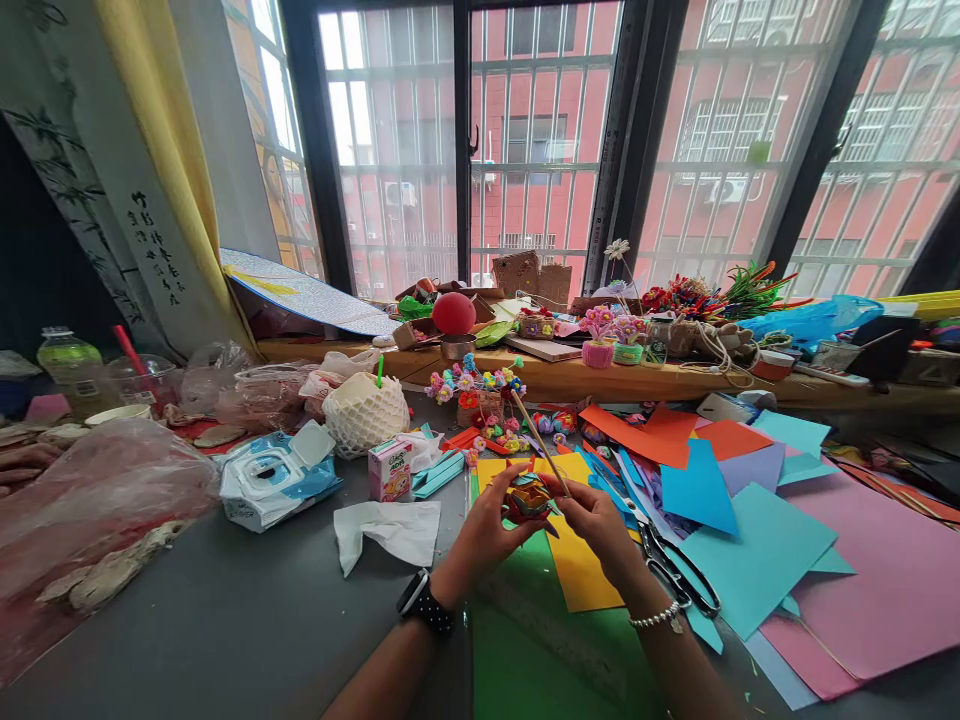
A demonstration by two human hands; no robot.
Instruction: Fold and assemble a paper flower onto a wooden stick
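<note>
My left hand (pixel 480 530), a dark watch on its wrist, is closed around a small folded-paper ornament (pixel 529 496) in orange, yellow and other colours. In my right hand (pixel 600 525) is a thin wooden stick (pixel 541 440), pinched by its lower part and slanting up to the left. The hand's fingertips are close by the ornament's right side; whether the stick touches it I cannot tell. Beneath both hands lie a yellow paper sheet (pixel 581 575) and a green mat (pixel 555 640). Black-handled scissors (pixel 679 565) rest just right of my right wrist.
Coloured paper sheets (pixel 757 550) spread over the right side. Small colourful flowers (pixel 480 385) stand behind my hands. Leftward are a tissue (pixel 390 530), a pink box (pixel 390 470), a wipes pack (pixel 277 480) and plastic bags (pixel 97 520). A crowded wooden sill (pixel 645 380) runs along the back.
</note>
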